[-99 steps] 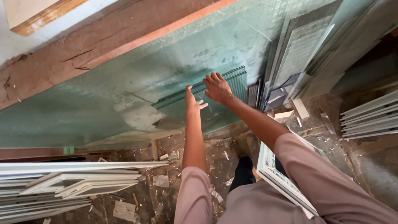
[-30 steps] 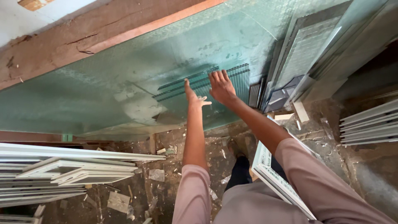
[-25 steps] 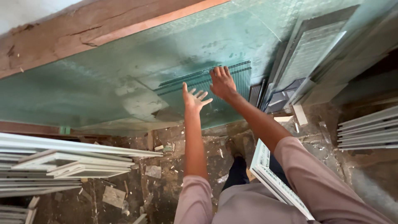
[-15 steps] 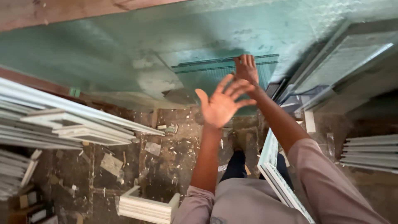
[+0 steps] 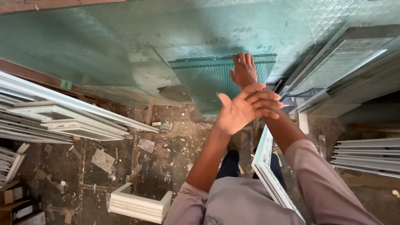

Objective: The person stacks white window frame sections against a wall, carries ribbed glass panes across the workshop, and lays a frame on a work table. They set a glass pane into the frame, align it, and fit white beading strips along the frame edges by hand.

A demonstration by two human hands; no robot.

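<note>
Right hand point(image 5: 243, 71) wrist behind left hand point(image 5: 243, 110)

- Stacked glass panes point(image 5: 216, 77) lean against the large glass sheet point(image 5: 104, 46) ahead;
- frame pieces point(image 5: 62, 116) lie left; frame stack point(image 5: 366, 156) right;
- short frame offcuts point(image 5: 139, 204) on the floor point(image 5: 166, 154).

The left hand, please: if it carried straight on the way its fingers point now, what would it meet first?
Probably the right hand's wrist: the left hand, open and empty, points right, just before that forearm. Depth is unclear; if it passes in front, the leaning frames come next.
</note>
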